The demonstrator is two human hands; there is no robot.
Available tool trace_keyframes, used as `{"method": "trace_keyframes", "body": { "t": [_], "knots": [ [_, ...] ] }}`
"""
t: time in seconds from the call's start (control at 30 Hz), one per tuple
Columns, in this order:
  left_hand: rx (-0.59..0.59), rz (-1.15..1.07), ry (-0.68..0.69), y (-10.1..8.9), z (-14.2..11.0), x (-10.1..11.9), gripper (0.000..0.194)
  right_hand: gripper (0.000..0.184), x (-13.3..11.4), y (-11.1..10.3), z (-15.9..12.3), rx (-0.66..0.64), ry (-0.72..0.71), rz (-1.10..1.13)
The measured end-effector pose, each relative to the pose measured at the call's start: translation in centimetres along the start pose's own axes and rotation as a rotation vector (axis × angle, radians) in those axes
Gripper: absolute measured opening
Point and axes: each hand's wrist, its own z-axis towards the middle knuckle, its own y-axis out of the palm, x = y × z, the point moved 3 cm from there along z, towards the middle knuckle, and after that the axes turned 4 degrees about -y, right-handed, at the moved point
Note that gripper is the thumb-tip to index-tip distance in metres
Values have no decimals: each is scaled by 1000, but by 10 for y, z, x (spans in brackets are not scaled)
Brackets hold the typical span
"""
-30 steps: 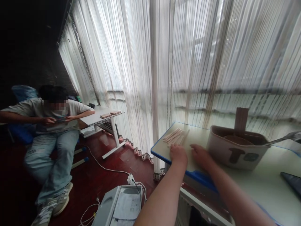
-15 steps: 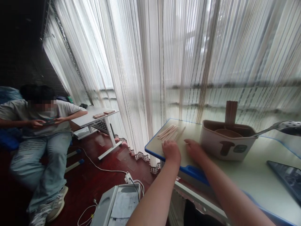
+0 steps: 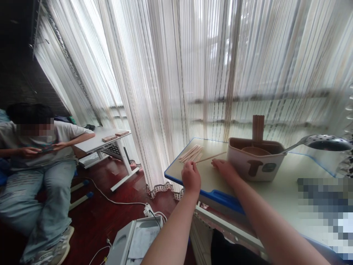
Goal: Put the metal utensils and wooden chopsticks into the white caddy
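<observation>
my left hand [image 3: 191, 177] curled, apparently pinching one stick [image 3: 212, 156], more sticks [image 3: 191, 153] just beyond, my right hand [image 3: 224, 169], fingers outstretched, beside the box [image 3: 238, 165] on the desk [image 3: 278, 198]

The left hand [image 3: 192, 177] pinches one end of a thin stick [image 3: 211, 157] beside a loose pile of sticks [image 3: 189, 153] on a blue-edged table [image 3: 286, 195]. The right hand [image 3: 225, 170], fingers extended, lies near a pale container [image 3: 239, 165]; a perforated ladle [image 3: 325, 142] juts from it.
</observation>
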Motion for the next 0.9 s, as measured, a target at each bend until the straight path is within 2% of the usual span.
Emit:
{"method": "trace_keyframes", "body": {
  "t": [0.17, 0.23, 0.37, 0.5, 0.7, 0.9],
  "knots": [
    [80, -220, 68, -4, -4, -2, 18, 28, -7, 7, -8, -167, 214, 506],
    [97, -256, 49, -4, -5, -3, 17, 27, -11, 12, -12, -214, 241, 598],
    [114, -337, -7, -5, -8, -5, 15, 21, -20, 20, -17, -239, 210, 668],
    [132, -359, 91, -7, -10, -3, 14, 15, -24, 22, -19, -288, 235, 742],
    [182, -345, 42, -8, -10, -6, 18, 6, -19, 17, -13, -224, 213, 848],
    [180, -221, 237, -14, -18, 6, 29, 7, -22, 21, -18, -296, 197, 810]
  ]
}}
